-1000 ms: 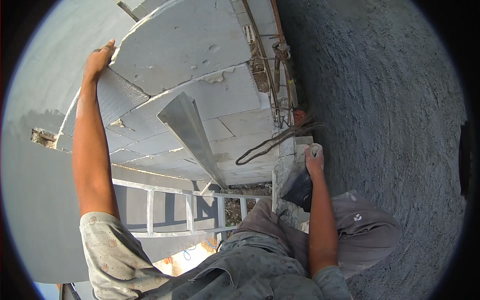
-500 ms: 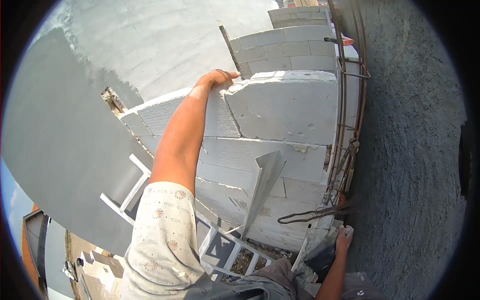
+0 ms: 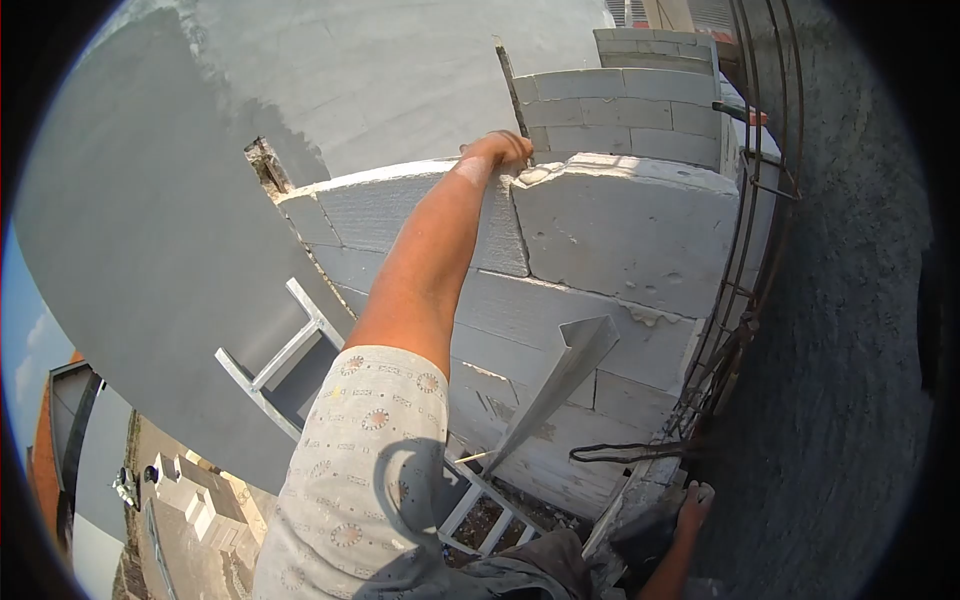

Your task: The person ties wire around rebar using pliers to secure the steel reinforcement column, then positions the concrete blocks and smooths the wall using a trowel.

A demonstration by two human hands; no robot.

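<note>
My left hand (image 3: 500, 150) reaches far forward to the top edge of a light grey block wall (image 3: 620, 230), at the joint beside a chipped block corner. Its fingers are bent down over the edge; anything under them is hidden. Low on the right, my right hand (image 3: 692, 507) is by the wall's end, beside a dark, bucket-like object (image 3: 645, 535). Its fingers look curled, and what they hold, if anything, does not show. A long metal channel (image 3: 560, 385) leans against the wall between my arms.
Bent reinforcing bars (image 3: 745, 250) run down the wall's right end, and a wire loop (image 3: 620, 453) sticks out below. A metal ladder (image 3: 480, 520) stands beneath me. Rough grey wall (image 3: 840, 330) rises on the right, smooth plaster (image 3: 150, 250) on the left. Ground and buildings lie far below.
The view has shifted, so the wall and bars appear further right. My left hand stays at the same block joint, its fingers now more bent. The right hand has barely moved.
</note>
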